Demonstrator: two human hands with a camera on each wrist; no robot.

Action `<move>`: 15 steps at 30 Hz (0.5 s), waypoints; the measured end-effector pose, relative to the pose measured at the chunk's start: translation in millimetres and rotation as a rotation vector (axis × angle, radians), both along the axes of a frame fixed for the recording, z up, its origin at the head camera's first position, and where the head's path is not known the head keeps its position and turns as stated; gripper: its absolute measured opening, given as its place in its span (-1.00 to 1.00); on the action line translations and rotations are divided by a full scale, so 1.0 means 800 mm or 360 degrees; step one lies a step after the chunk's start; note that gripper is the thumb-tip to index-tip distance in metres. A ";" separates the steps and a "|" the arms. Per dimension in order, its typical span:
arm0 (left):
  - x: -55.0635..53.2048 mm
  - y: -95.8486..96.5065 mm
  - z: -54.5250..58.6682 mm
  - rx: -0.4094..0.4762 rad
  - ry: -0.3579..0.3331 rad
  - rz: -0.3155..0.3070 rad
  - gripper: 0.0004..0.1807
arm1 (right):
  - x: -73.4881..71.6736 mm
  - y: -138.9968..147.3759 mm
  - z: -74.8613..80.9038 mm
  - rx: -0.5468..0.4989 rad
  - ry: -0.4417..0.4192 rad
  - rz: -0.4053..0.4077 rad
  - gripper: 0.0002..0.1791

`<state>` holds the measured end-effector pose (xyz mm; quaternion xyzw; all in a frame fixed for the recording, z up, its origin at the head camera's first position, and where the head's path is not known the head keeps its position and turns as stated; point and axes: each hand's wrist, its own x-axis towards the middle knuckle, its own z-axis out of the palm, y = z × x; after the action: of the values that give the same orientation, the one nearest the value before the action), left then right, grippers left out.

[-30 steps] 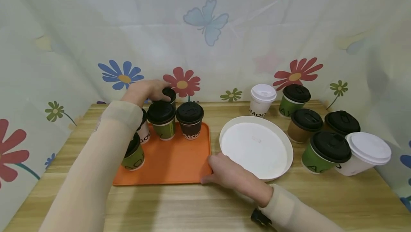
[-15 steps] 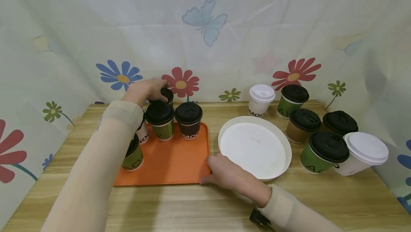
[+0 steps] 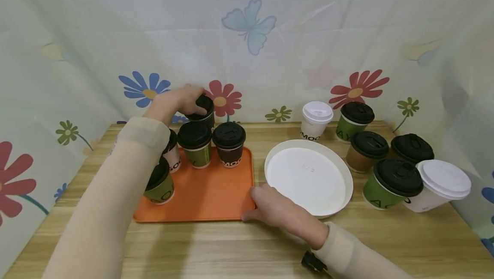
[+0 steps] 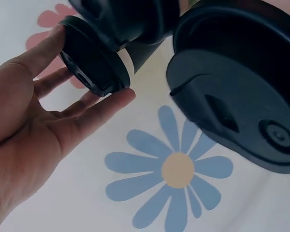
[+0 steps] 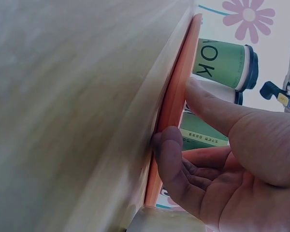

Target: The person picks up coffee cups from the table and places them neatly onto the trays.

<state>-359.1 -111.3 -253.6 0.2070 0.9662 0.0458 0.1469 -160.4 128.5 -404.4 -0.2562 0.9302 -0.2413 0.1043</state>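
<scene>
At the back of the orange tray (image 3: 216, 199), my left hand (image 3: 179, 101) grips a dark coffee cup (image 3: 205, 106) by its black lid. In the left wrist view my fingers spread round the rim of that lid (image 4: 89, 60). Its lower part is hidden behind a green cup (image 3: 196, 146). Beside that stand a dark brown cup (image 3: 229, 144) and a pale pink cup (image 3: 173, 159). Another green cup (image 3: 160, 184) is at the tray's left, partly behind my sleeve. My right hand (image 3: 274, 206) pinches the tray's front right corner, thumb on top of the edge.
A round white tray (image 3: 308, 178) lies right of my right hand. Further right cluster several lidded cups: white (image 3: 316, 118), green (image 3: 391, 182), brown (image 3: 364, 152) and a larger white one (image 3: 440, 182). A floral curtain (image 3: 247, 77) closes off the back.
My left hand has risen a little, lifting the dark cup so more of it shows above the green cup. The right hand and tray have stayed in place.
</scene>
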 end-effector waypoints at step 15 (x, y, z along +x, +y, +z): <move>0.012 -0.008 0.021 0.0267 0.0120 0.0003 -0.27 | -0.001 0.001 -0.002 -0.0009 0.0053 0.0025 -0.63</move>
<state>-349.6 -118.0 -236.6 0.2191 0.9640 0.1189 0.0926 -161.0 128.9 -406.3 -0.2678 0.9290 -0.2388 0.0900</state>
